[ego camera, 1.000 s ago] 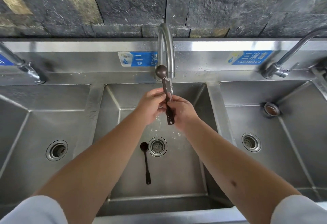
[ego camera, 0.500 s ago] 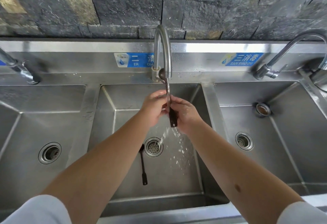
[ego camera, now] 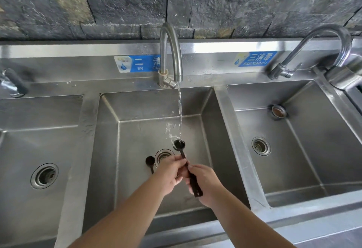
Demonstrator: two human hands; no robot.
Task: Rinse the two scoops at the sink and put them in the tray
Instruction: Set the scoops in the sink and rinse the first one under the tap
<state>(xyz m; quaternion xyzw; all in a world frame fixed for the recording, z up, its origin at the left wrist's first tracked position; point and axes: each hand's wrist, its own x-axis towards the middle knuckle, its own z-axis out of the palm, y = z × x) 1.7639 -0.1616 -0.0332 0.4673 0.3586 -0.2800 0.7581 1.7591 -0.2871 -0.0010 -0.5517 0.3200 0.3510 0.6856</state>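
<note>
A dark long-handled scoop (ego camera: 179, 144) is held over the middle sink basin (ego camera: 137, 130), its bowl up under the running stream from the middle tap (ego camera: 170, 51). My left hand (ego camera: 170, 173) pinches the handle just below the bowl. My right hand (ego camera: 205, 184) grips the lower handle, whose end sticks out below my fingers. A second dark scoop (ego camera: 150, 162) lies on the basin floor beside the drain (ego camera: 163, 156), its handle partly hidden behind my left hand. No tray is in view.
Steel basins sit to the left (ego camera: 39, 149) and right (ego camera: 303, 140), each with a drain. A right tap (ego camera: 313, 47) arches over the right basin, and a left tap handle (ego camera: 11, 85) shows at the edge. A dark stone wall stands behind.
Both hands have dropped lower and nearer to me with the scoop. The scoop's bowl, earlier up at the spout, now catches the stream well below it.
</note>
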